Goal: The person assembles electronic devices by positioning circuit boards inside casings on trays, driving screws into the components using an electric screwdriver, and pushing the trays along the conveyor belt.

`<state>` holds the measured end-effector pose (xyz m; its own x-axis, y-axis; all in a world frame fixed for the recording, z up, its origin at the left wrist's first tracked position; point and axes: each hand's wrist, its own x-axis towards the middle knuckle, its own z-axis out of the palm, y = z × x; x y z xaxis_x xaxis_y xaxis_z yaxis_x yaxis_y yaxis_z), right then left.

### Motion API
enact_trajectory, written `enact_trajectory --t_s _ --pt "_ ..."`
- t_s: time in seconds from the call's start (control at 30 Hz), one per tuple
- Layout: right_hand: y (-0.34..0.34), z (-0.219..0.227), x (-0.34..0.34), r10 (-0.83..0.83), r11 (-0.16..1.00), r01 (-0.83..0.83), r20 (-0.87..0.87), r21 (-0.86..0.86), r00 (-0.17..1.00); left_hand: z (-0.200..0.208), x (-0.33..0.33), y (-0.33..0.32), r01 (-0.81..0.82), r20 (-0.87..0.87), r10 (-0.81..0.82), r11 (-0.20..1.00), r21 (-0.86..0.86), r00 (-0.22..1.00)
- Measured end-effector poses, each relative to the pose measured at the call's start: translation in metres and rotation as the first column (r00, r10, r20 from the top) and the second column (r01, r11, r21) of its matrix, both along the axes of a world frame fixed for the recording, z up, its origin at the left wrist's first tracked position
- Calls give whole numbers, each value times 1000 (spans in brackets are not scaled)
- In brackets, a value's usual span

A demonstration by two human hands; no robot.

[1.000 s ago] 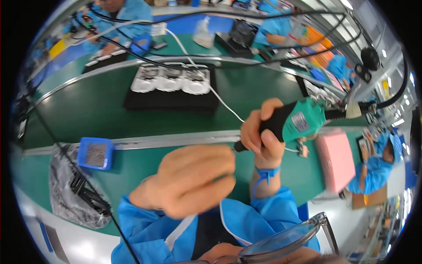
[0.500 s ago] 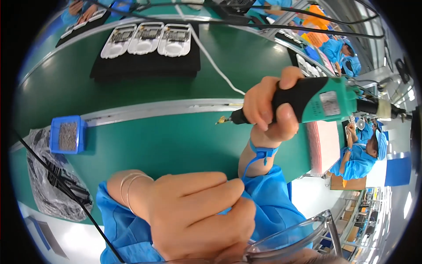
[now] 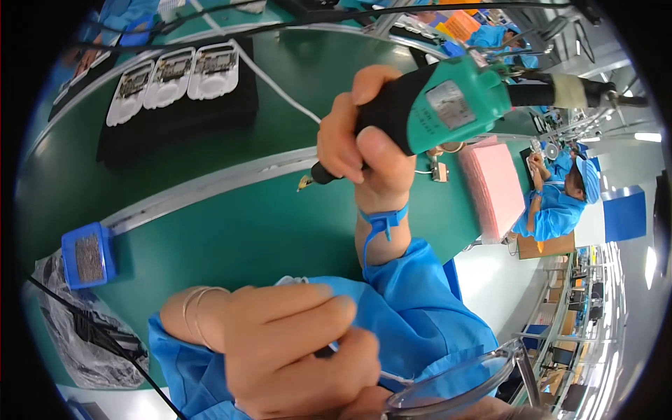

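My right hand is wrapped round a green and black electric screwdriver, which lies sideways above the green bench. Its bit end points left, and a small gold-coloured piece shows at the tip. A blue strap circles my right wrist. Close in at the lower edge, my left hand is held with its fingers curled together. Whatever those fingers hold, if anything, is hidden. On a black mat at the far left lie three white housings with circuit boards in them.
A blue box of small metal parts stands at the left, beside a clear plastic bag with dark contents. Pink foam sheets are stacked at the right. A white cable crosses the bench. Another person sits beyond.
The view has turned, so the bench and housings sit further left. My right hand with the screwdriver is further left and higher in the picture. My left hand has shifted slightly, still curled.
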<state>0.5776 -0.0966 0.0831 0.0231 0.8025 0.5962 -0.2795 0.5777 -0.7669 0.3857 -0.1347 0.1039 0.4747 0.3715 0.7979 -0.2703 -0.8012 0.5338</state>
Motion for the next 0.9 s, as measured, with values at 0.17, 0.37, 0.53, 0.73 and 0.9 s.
enact_trajectory --t_s 0.17,0.37,0.53,0.73,0.9 --pt "2 -1 7 10 1000 -10 35 2 999 0 16 3 -58 100 51 996 63 994" --pt "-3 -4 1 -7 996 5 -25 -88 1000 -22 17 15 461 197 -452 887 -3 870" --pt "-7 -2 7 -7 998 5 -40 -62 999 -4 27 3 241 109 -240 971 5 965" --pt "-8 0 19 20 998 -23 -44 -65 999 0 41 -8 -120 144 111 991 54 983" --pt "-11 4 27 57 995 -65 -106 -73 993 -15 33 11 187 247 -220 971 150 944"
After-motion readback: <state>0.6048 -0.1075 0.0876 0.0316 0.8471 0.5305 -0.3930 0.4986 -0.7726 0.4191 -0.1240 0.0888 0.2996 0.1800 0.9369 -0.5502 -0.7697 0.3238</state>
